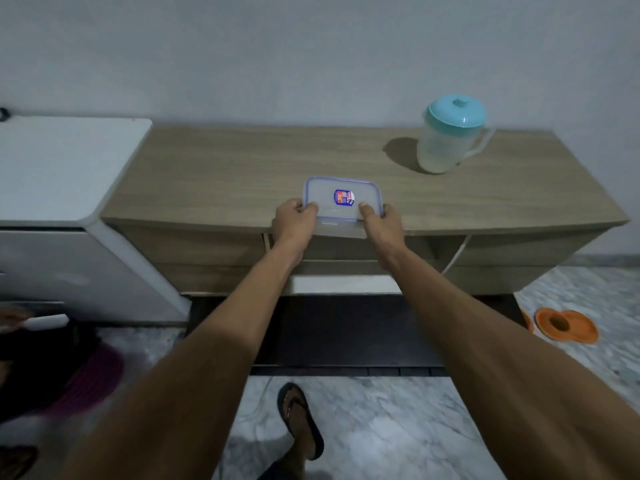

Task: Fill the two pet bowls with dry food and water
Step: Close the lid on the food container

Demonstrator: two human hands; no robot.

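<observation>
dim, bluish light; blurred, bowed wide-angle edges

Bench (242,174): standing against the wall.
Container (343,202): sitting at the bench's near edge, centre.
Jug (446,143): standing on the bench, behind and right of the container.
Cabinet (62,168): standing just left of the bench.
Bowl (583,329): lying on the floor, right of the bench.

Home room, wooden sideboard (242,174), marble floor (381,427), flip-flop (299,420), orange pet bowl (566,325)

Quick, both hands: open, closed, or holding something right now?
Left hand: closed, gripping the left end of the lidded container.
Right hand: closed, gripping its right end.
</observation>
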